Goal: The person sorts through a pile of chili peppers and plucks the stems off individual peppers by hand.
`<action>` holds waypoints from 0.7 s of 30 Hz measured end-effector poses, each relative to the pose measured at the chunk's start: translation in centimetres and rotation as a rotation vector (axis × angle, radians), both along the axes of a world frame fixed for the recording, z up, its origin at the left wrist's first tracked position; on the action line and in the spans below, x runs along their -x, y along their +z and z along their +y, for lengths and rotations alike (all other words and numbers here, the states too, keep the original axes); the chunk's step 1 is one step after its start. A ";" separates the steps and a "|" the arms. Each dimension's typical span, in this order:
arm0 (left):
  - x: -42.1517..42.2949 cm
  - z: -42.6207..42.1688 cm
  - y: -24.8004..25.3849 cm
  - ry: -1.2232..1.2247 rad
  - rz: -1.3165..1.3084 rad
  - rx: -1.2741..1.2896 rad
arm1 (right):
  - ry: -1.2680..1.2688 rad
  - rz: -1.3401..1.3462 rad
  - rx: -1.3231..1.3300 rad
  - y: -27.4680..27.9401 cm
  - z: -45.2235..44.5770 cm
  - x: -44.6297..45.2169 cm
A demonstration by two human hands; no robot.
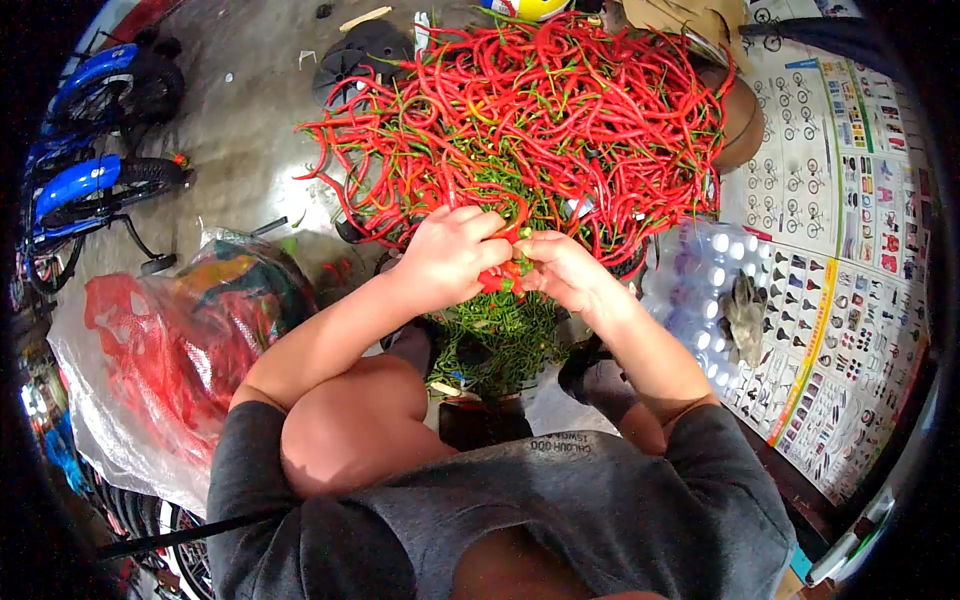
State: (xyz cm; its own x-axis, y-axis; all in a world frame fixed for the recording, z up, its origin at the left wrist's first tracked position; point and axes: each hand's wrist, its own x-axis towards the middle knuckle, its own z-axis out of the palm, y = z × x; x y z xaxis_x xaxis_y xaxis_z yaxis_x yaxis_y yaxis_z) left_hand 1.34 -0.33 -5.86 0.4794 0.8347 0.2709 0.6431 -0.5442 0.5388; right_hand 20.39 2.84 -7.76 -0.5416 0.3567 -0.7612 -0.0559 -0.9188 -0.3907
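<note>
My left hand (452, 256) is closed around a few red chili peppers (495, 280), whose green stem ends point to the right. Beside it, my right hand (562, 268) pinches at those stem ends with thumb and fingertips; exactly what lies between them is too small to make out. Just beyond both hands spreads a large heap of long red chili peppers (560, 120) with green stems. Below my hands, between my feet, lies a pile of loose green stems (495, 340).
On the left sit a clear plastic bag with red netting (160, 360) and blue bicycles (85, 190). To the right are shrink-wrapped water bottles (700, 290), a grey glove (745, 320) and printed bicycle-parts sheets (840, 280). A black round base (362, 60) stands behind the heap.
</note>
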 end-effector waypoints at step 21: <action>0.7 0.2 -1.6 0.115 -0.357 0.752 | 0.488 -0.458 -1.660 1.5 -0.2 -0.3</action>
State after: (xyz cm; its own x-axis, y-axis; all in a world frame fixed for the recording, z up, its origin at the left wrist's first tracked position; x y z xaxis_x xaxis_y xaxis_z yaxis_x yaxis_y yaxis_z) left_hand 0.62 -0.09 -7.51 0.3709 0.8922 -0.2576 0.3946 0.0997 0.9134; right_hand 20.69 2.66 -6.25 -0.6913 0.7173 0.0868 0.4412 0.5142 -0.7354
